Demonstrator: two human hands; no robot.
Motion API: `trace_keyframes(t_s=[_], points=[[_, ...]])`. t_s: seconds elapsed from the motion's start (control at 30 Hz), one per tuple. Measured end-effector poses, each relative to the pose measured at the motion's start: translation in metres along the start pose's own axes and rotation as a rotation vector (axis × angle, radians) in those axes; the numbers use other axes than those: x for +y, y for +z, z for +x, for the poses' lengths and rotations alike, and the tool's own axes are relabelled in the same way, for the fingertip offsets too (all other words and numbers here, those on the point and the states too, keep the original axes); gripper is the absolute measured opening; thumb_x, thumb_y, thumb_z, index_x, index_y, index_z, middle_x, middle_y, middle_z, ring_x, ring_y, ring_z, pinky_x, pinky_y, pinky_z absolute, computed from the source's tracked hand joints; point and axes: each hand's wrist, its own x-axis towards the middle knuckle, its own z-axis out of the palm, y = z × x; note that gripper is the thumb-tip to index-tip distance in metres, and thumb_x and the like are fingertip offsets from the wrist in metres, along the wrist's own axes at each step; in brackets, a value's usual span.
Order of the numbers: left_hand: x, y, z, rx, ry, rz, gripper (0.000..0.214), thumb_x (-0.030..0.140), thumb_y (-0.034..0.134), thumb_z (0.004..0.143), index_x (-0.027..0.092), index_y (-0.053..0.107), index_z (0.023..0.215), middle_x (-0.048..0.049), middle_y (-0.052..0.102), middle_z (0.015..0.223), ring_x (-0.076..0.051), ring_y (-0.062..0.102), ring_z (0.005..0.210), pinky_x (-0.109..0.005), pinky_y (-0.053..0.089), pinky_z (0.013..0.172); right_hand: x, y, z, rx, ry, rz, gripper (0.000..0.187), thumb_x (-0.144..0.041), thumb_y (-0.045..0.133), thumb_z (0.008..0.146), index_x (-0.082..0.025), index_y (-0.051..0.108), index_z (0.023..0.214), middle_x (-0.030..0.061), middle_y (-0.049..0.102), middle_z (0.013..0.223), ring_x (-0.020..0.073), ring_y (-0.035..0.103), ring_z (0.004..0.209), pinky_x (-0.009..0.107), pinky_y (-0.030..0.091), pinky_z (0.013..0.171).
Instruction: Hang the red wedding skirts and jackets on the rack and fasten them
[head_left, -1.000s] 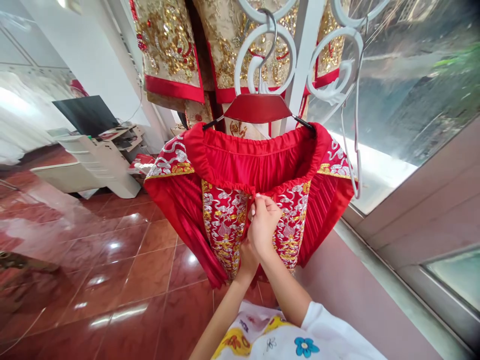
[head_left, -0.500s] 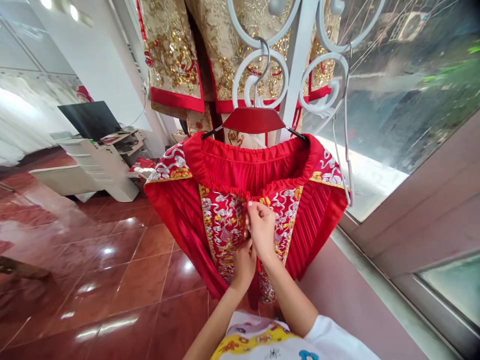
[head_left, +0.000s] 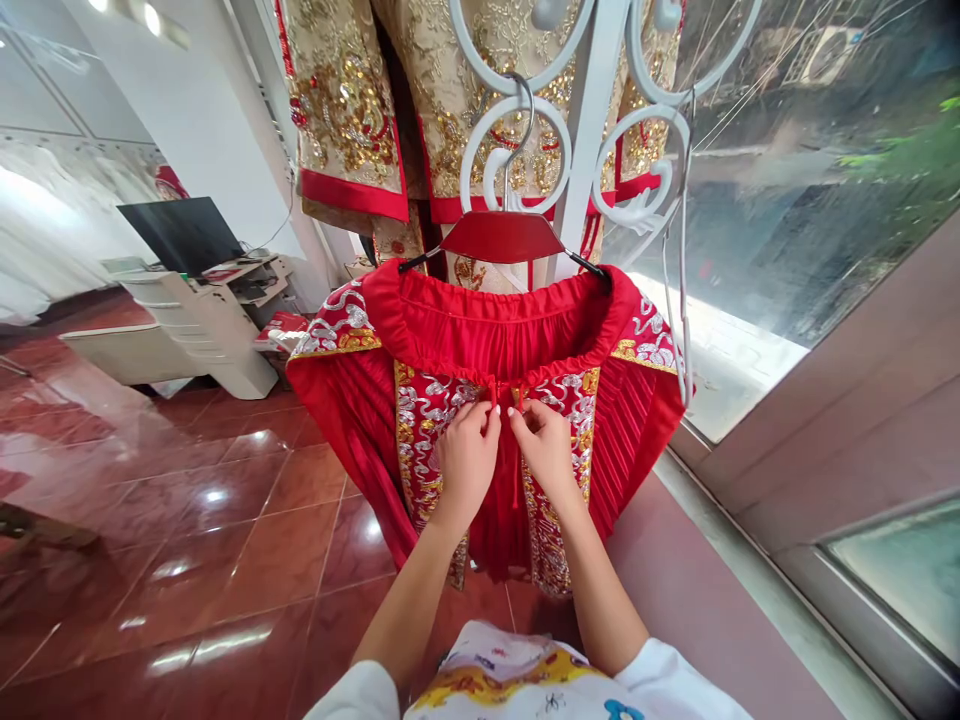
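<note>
A red pleated skirt (head_left: pixel 480 340) with gold and silver embroidered panels hangs from a red clip hanger (head_left: pixel 501 236) hooked on a white scrolled metal grille (head_left: pixel 592 120). My left hand (head_left: pixel 465 460) pinches the left embroidered panel just under the waistband. My right hand (head_left: pixel 546 445) pinches the right panel at the same height. The two panels are held apart, showing red pleats and a thin red cord between them.
A gold embroidered garment (head_left: pixel 352 100) with red trim hangs behind the skirt. A white desk (head_left: pixel 202 320) with a dark monitor (head_left: pixel 180 232) stands at the left on the glossy red tile floor (head_left: pixel 187 500). A window (head_left: pixel 810 170) and a pink sill (head_left: pixel 750 600) run along the right.
My left hand rose from lower on the skirt front to the waistband. Both hands now hold the two embroidered panels apart, where before they met at the centre.
</note>
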Motion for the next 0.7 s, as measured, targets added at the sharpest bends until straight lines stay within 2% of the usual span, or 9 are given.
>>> trace_keyframes(t_s=[0.07,0.13,0.27,0.33,0.43,0.53,0.6,0.7], points=[[-0.009,0.005,-0.01,-0.058,-0.044,-0.163,0.024,0.032,0.046,0.086,0.017,0.062,0.077,-0.0013,0.057,0.065,-0.011,0.048,0.055,-0.022,0.033,0.055,0.006,-0.003,-0.005,-0.011,-0.014,-0.037,0.022,-0.033,0.05,0.083,-0.016,0.057,0.07,-0.002,0.052,0.059,0.01,0.041,0.053,0.024,0.03,0.055],[-0.015,0.009,-0.022,-0.169,-0.15,-0.416,0.023,0.035,0.05,0.084,0.016,0.06,0.076,-0.0001,0.056,0.062,-0.01,0.048,0.052,-0.021,0.035,0.051,0.013,-0.007,-0.012,-0.067,0.006,0.025,0.022,-0.034,0.051,0.083,-0.017,0.058,0.071,-0.0007,0.055,0.063,0.0109,0.046,0.057,0.024,0.034,0.057],[-0.016,0.014,-0.041,-0.419,-0.403,-0.851,0.031,0.043,0.058,0.076,0.013,0.062,0.083,0.0007,0.056,0.057,-0.01,0.05,0.048,-0.02,0.04,0.046,0.016,-0.009,-0.026,-0.377,0.187,0.464,0.023,-0.041,0.056,0.081,-0.018,0.057,0.076,-0.0039,0.052,0.056,0.0104,0.048,0.047,0.024,0.038,0.048],[-0.014,0.014,-0.044,-0.452,-0.466,-0.932,0.034,0.045,0.062,0.074,0.011,0.064,0.078,0.0011,0.054,0.052,-0.009,0.049,0.047,-0.019,0.04,0.046,0.012,-0.007,-0.031,-0.428,0.259,0.605,0.022,-0.04,0.061,0.078,-0.019,0.058,0.078,-0.0054,0.051,0.052,0.01,0.046,0.04,0.024,0.038,0.042],[-0.016,0.012,-0.045,-0.454,-0.558,-0.996,0.033,0.043,0.068,0.069,0.01,0.065,0.071,-0.0007,0.057,0.054,-0.008,0.049,0.049,-0.018,0.04,0.047,0.004,-0.005,-0.036,-0.268,0.296,0.644,0.019,-0.035,0.067,0.073,-0.018,0.06,0.07,-0.0043,0.055,0.052,0.0097,0.049,0.041,0.023,0.04,0.043],[-0.025,0.01,-0.047,-0.424,-0.692,-1.061,0.034,0.041,0.069,0.067,0.011,0.068,0.083,-0.0054,0.064,0.073,-0.007,0.051,0.053,-0.018,0.041,0.048,0.0,-0.005,-0.038,-0.089,0.317,0.694,0.013,-0.031,0.07,0.07,-0.018,0.065,0.073,-0.0015,0.063,0.061,0.011,0.056,0.055,0.024,0.047,0.057],[-0.03,0.01,-0.047,-0.377,-0.732,-1.113,0.039,0.041,0.068,0.07,0.015,0.067,0.099,-0.0072,0.066,0.089,-0.007,0.053,0.058,-0.018,0.043,0.05,0.0,-0.006,-0.039,-0.058,0.324,0.732,0.014,-0.031,0.07,0.071,-0.018,0.067,0.074,-0.0009,0.064,0.063,0.0107,0.057,0.057,0.024,0.048,0.062],[-0.028,0.009,-0.043,-0.214,-0.634,-1.117,0.04,0.043,0.063,0.075,0.02,0.065,0.107,-0.006,0.065,0.094,-0.007,0.053,0.063,-0.019,0.045,0.055,0.002,-0.007,-0.041,-0.074,0.361,0.798,0.017,-0.034,0.069,0.071,-0.018,0.066,0.072,-0.0017,0.063,0.059,0.0064,0.045,0.043,0.021,0.039,0.047]])
